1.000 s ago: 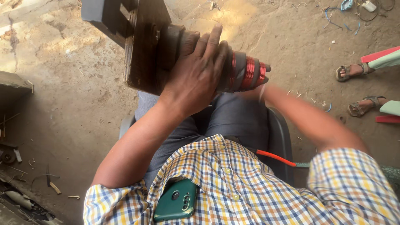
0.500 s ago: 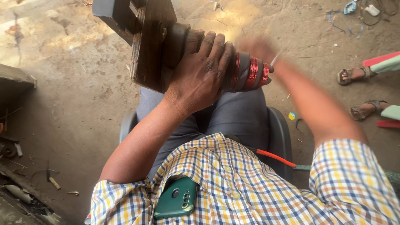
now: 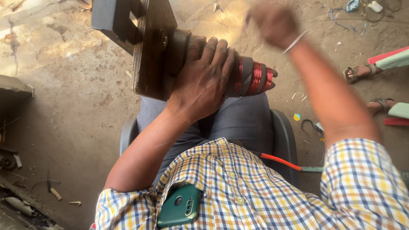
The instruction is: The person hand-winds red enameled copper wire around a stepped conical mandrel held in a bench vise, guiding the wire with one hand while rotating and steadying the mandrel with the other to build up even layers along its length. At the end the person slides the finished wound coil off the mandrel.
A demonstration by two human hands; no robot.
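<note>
View: looking down from the head of a seated person onto their own lap, arms and the dirt floor (image 3: pixel 64 106) beyond.
Left hand (image 3: pixel 204 81): laid palm-down over a dark cylindrical former (image 3: pixel 251 76), fingers spread and wrapped across its top; the grip is closed around it and holds it firmly.
Former: lies on its side above the knees, pointing to the right, with bands of red wire (image 3: pixel 255 76) wound around the end that shows past the fingers.
Wooden board (image 3: pixel 151 47): stands on edge at the left end of the former, touching it, with a dark grey block (image 3: pixel 113 19) fixed to its far side.
Right hand (image 3: pixel 272 23): raised above and to the right of the former, clear of it, heavily blurred; I cannot tell how far its grip is open or whether it has anything in it.
Bangle (image 3: pixel 295 42): thin, pale, around the right wrist.
Clothing: checked shirt (image 3: pixel 255 191) in yellow, blue and white, grey trousers (image 3: pixel 243 115).
Phone (image 3: pixel 181 206): green, tucked in the shirt pocket, camera side outward.
Chair (image 3: pixel 283 140): dark plastic seat, its edges showing on both sides of the legs.
Orange cable (image 3: pixel 277 161): runs out from the waist toward the right.
Another person: two sandalled feet (image 3: pixel 358 73) at the right edge, well apart from the work.
</note>
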